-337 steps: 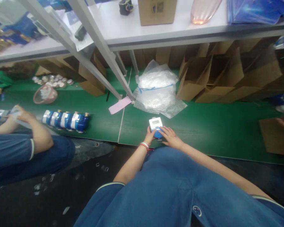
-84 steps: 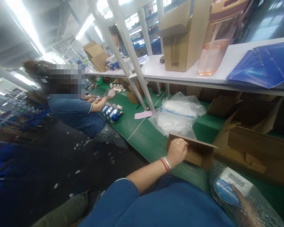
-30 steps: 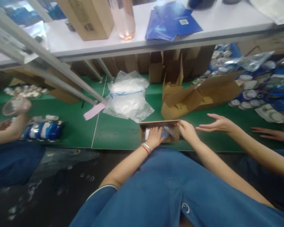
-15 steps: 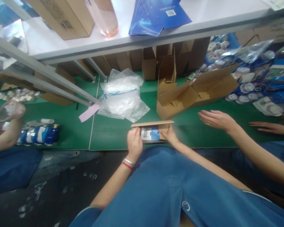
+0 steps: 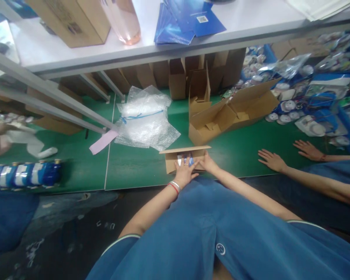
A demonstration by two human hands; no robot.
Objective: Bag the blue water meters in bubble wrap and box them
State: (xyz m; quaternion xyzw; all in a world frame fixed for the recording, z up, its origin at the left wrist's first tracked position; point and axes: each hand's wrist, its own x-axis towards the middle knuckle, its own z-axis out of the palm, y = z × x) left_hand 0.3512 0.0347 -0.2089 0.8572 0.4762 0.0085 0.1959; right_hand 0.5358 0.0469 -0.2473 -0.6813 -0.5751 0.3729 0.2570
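An open cardboard box stands at the front edge of the green table, its flap raised along the far side. My left hand, with a red and a silver band at the wrist, reaches into it, fingers spread over a blue-and-white item. That item is mostly covered by my fingers, so its kind cannot be made out. My right hand grips the right end wall of the box.
Bubble wrap sheets lie beyond the box, beside a pink slip. Open cartons stand behind. At right rest a co-worker's hands near piled white parts. Blue cylinders sit left. A shelf overhangs.
My left hand has moved from the box's left side into it, with its fingers spread over the blue-and-white item. The co-worker's raised hand at right has come down onto the table.
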